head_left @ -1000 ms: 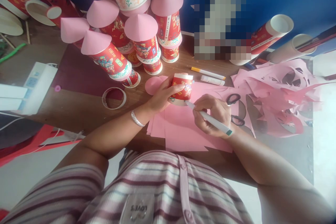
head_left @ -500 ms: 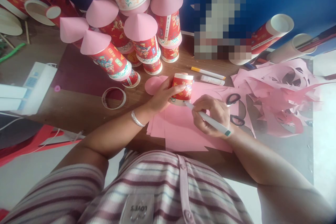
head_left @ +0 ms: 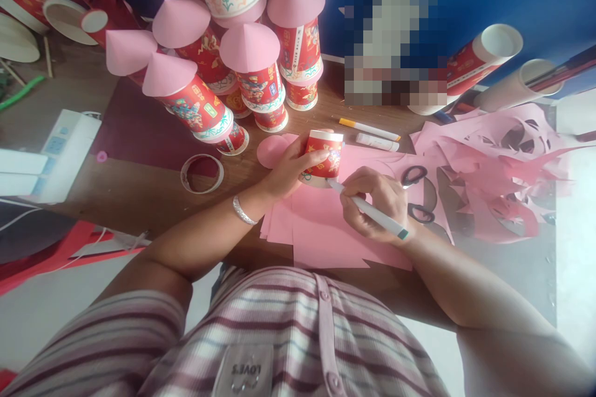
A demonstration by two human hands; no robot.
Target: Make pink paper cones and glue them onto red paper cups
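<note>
A small red paper cup (head_left: 326, 155) with white bands and printed figures is gripped by my left hand (head_left: 291, 170), its thumb across the front. Green curls are drawn on the lower white band at its left. My right hand (head_left: 375, 205) is closed around a white marker (head_left: 379, 217) with a green end. The marker's tip meets the cup's lower white band, or lies very close to it. Beneath both hands lie pink paper sheets (head_left: 321, 236). Black-handled scissors (head_left: 421, 214) rest on the paper just right of my right hand.
Red cup towers with pink cone tops (head_left: 251, 49) stand at the back left. Behind the cup lie a yellow marker (head_left: 367, 128) and a white cap-like tube (head_left: 377, 142). Pink paper scraps (head_left: 503, 161) heap at right. A white ring (head_left: 202, 173) lies at left.
The marker's rear end has shifted very slightly, its tip staying at the cup's lower band. My left hand and the cup are nearly still.
</note>
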